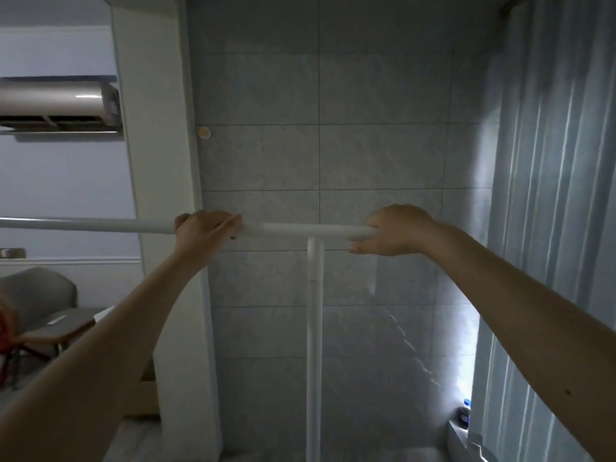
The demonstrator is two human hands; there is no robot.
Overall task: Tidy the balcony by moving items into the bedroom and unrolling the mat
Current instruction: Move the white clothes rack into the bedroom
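White rail: horizontal bar of a clothes rack [286, 229], runs from the left frame edge across to the right hand; a white upright post [314, 345] meets it from below, T-shaped, just left of the right hand, and drops out of the bottom of frame.
Left hand: left hand [203, 228] wrapped round the rail from above, fingers curled over the top, thumb side toward the post; grips the rail left of the T-joint.
Right hand: right hand [395, 233] closed on the right end of the rail, fingers over the top, thumb underneath; grips the rail just right of the joint.
Arms: both bare forearms reach up and forward from the lower corners.
Rack position: held in front of the grey tiled wall [383, 155], rail about mid-frame; its left stretch crosses the white door jamb [156, 161] into the room beyond.
Behind, left: bedroom seen through the opening; wall air conditioner [60, 103] high up, grey chair [36, 295] low down, with a small wooden desk top [63, 328] in front of it.
Behind, right: pale ribbed curtain [550, 195], light coming through near its lower edge.
Floor corner: dark bottle with a blue cap [465, 415] at the bottom right, beside the curtain.
Wall detail: small round pale disc [204, 132] on the tiles near the jamb.
Blur: red object at the far left edge, too cut off to tell.
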